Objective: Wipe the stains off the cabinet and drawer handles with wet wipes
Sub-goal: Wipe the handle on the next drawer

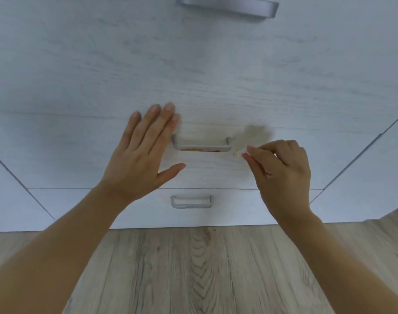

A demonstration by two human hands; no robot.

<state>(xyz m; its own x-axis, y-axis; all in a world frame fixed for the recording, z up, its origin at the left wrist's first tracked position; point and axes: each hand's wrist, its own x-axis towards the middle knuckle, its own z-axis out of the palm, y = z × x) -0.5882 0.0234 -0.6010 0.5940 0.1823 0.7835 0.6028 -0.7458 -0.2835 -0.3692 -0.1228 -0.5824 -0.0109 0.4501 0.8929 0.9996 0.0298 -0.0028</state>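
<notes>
A grey drawer handle in the middle of the white cabinet front carries an orange-brown stain along its bar. My left hand is spread flat against the drawer front just left of that handle, fingers apart. My right hand is to the right of the handle, its fingertips pinched on a small white wet wipe with an orange smear. The wipe is a short way off the handle's right end.
A second grey handle sits on the lower drawer, and a larger one on the drawer above. Cabinet doors flank the drawers on both sides. Wood-look floor runs below the cabinet base.
</notes>
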